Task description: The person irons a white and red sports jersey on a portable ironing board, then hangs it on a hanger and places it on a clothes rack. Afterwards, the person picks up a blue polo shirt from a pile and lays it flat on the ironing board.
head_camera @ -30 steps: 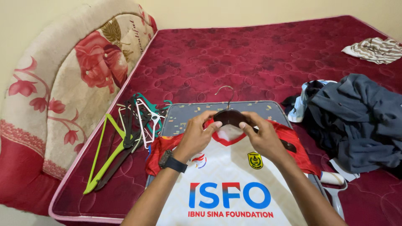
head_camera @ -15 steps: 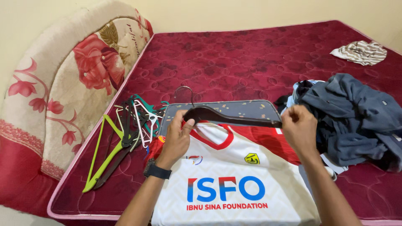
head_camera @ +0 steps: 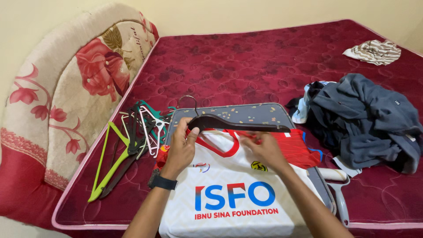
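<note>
A white sports jersey [head_camera: 229, 176] with red sleeves and a red collar lies face up on a grey board [head_camera: 246, 113] on the mattress. A dark brown wooden hanger [head_camera: 238, 124] with a metal hook lies across the collar. My left hand [head_camera: 179, 147], with a black watch on the wrist, grips the hanger's left part near the hook. My right hand [head_camera: 264, 150] rests on the jersey's collar and right shoulder, fingers on the fabric just below the hanger bar.
A bundle of plastic hangers [head_camera: 132, 141], green, black, white and teal, lies left of the board. Dark grey clothes [head_camera: 365, 119] are heaped at right. A striped cloth [head_camera: 372, 50] lies far right. A floral headboard [head_camera: 75, 83] stands at left on the red mattress [head_camera: 246, 57].
The hanger came out of the neck opening and shifted left. My right hand let go of the hanger's right end and moved back to the collar.
</note>
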